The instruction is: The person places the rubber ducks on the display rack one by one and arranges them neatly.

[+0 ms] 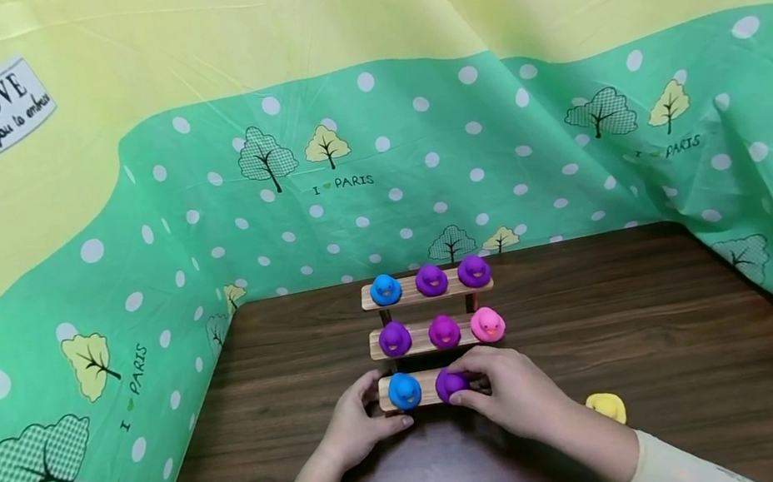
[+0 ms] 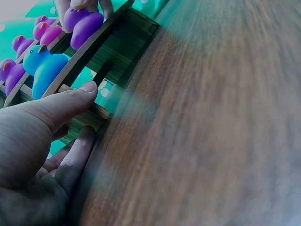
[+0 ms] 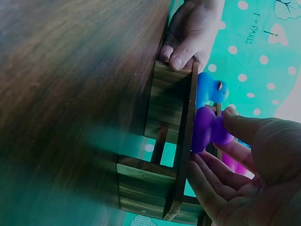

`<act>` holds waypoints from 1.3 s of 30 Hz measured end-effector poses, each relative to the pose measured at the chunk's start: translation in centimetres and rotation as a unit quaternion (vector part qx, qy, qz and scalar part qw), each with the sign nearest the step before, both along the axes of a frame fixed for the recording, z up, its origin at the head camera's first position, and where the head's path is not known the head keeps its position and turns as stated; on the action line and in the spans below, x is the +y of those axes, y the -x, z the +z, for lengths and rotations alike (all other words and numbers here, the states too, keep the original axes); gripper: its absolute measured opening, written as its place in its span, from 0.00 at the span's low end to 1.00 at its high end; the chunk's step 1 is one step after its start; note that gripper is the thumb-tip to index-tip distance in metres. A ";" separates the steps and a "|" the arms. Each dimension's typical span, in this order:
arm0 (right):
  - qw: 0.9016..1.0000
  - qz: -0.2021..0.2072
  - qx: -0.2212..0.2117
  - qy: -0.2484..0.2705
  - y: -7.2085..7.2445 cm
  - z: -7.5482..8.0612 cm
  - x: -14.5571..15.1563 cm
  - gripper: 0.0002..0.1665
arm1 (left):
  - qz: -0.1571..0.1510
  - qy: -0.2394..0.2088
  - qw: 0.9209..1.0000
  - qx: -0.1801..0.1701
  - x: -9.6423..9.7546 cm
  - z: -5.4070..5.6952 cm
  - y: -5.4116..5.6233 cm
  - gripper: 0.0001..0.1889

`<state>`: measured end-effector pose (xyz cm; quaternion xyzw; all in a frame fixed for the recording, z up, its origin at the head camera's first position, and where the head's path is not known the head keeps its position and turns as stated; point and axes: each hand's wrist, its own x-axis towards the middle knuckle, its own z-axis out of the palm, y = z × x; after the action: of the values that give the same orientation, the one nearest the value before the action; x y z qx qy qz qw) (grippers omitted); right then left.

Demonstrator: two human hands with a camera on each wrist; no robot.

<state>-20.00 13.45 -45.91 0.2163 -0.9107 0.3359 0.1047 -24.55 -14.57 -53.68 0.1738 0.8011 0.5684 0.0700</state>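
A three-tier wooden display stand [image 1: 428, 387] holds small rubber ducks in rows. On its lowest shelf, my right hand [image 1: 519, 388] pinches a purple rubber duck [image 3: 203, 129] between thumb and fingers; the duck's base meets the shelf. My left hand [image 1: 356, 429] grips the stand's left end, thumb in front and fingers around the side. Beside that hand sits a blue rubber duck [image 2: 49, 70] on the same shelf. The middle shelf bears two purple ducks and a pink duck [image 1: 487, 325]. Along the top are a blue duck [image 1: 385, 289] and two purple ducks.
A yellow rubber duck [image 1: 608, 406] lies on the dark wooden table [image 1: 671, 314], partly hidden behind the right forearm. Behind the stand and along both sides hangs a green and yellow printed cloth [image 1: 373, 159].
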 end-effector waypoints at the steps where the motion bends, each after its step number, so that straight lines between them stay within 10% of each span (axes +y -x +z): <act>1: 1.000 0.001 0.003 0.000 0.1 0.0 0.0 0.16 | -0.001 -0.001 1.000 0.000 0.0 0.0 0.0 0.34; 39: 1.000 -0.020 0.004 -0.014 -0.5 0.1 1.6 0.22 | -0.004 -0.004 1.000 -0.002 0.0 0.0 0.0 0.34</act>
<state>-19.45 15.06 -45.83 0.2006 -0.9190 0.3202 0.1127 -24.60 -14.58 -53.64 0.1763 0.7979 0.5717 0.0736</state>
